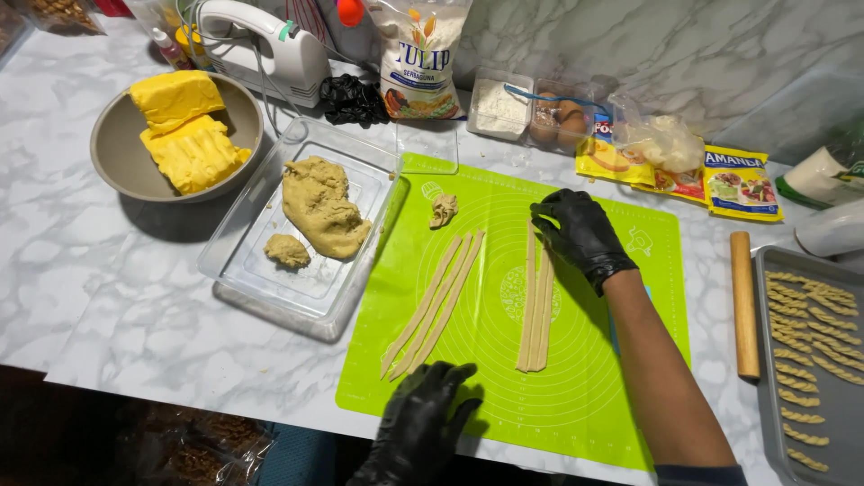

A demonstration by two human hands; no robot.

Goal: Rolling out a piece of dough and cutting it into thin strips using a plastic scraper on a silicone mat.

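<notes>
Green mat [585,378] is spread at frame centre on the desk [135,297]. The upper ends of the right dough strips [536,306] are pinched by the right hand [580,232]. The left hand [423,416], half-open and empty, is held just below the left strips [436,301].

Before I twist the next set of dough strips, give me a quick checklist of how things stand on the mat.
1. Right hand on the top end of the right set of strips: ok, gloved fingertips touch it.
2. Left hand at the lower end of the left set of strips: ok, close by; contact cannot tell.
3. Strips lie side by side, unbroken: ok for both sets.
4. Green mat flat on the counter: ok.
5. Room on the baking tray for more twisted pieces: ok, bare metal down its left side.
6. Small dough scrap clear of the strips: ok, it sits apart above the left set.
</notes>
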